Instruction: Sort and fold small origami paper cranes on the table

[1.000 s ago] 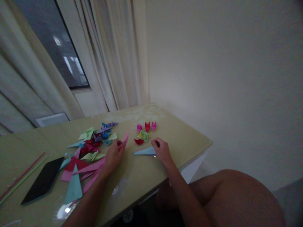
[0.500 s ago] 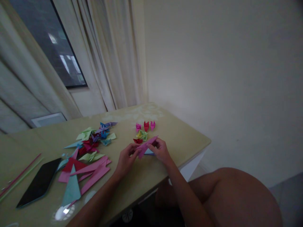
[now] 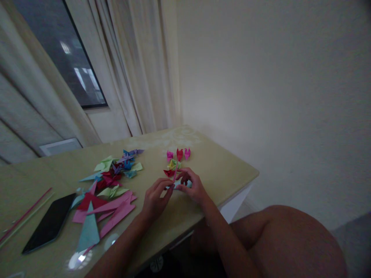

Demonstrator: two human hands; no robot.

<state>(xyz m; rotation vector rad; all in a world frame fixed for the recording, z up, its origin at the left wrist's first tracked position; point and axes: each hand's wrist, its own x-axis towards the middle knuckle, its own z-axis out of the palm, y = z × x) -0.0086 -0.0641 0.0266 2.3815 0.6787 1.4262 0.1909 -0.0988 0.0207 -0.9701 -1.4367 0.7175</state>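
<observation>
A folded pink paper piece [image 3: 175,172] stands nearly edge-on between my hands, so it shows as a thin upright strip. My left hand [image 3: 155,196] pinches its lower end between thumb and fingers. Curled beside it on the right, my right hand [image 3: 191,185] has thumb and fingers apart, close to the paper; no grip shows. Light blue paper [image 3: 185,184] lies on the table beneath the hands, partly covered. Just beyond them sit a dark red folded piece [image 3: 168,173], a yellow-green one [image 3: 172,165], and small pink and red folded figures [image 3: 179,154] in a row.
Left of my hands spreads a heap of folded papers [image 3: 110,178] in green, blue, purple, red and pink. A dark phone [image 3: 50,222] lies further left, beside thin pink and green strips [image 3: 26,212]. The table edge [image 3: 237,192] runs close to my right forearm.
The pink paper has turned from lying broad and slanted across both hands to standing edge-on. My right fingers have come off it, and more of the light blue paper shows.
</observation>
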